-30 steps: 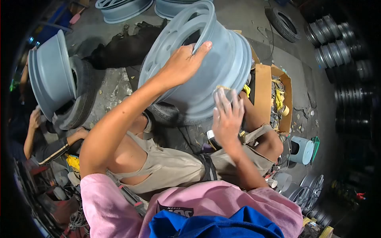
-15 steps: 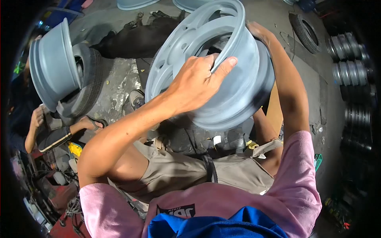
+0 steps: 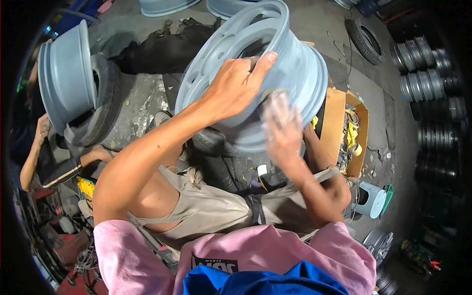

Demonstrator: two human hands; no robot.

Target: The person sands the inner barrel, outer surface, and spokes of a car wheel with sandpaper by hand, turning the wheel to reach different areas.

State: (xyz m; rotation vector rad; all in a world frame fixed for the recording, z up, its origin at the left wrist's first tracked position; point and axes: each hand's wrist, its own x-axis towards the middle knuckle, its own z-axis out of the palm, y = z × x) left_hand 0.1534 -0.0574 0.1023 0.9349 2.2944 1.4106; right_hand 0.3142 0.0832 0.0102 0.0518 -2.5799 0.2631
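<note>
A light grey wheel rim [image 3: 302, 69] stands tilted before me, its spoked face turned to the left. My left hand [image 3: 235, 87] is closed over the near edge of that face, thumb on the outside. Against the lower barrel of the rim is my right hand [image 3: 284, 129], smeared by motion, its fingers over what looks like a small dark grey pad [image 3: 270, 93]. Part of a black tyre [image 3: 209, 142] shows under the rim.
At left, another person's hand [image 3: 43, 127] is near a second grey rim [image 3: 66, 73] on a tyre [image 3: 105, 105]. A dark dog [image 3: 169, 51] lies beyond. On the right are a cardboard box [image 3: 336, 120], a light blue stool [image 3: 376, 199] and stacked rims [image 3: 423, 86].
My right hand has come from the rim's far side round to the near lower barrel. My left hand keeps its hold on the edge. The cardboard box is now more visible.
</note>
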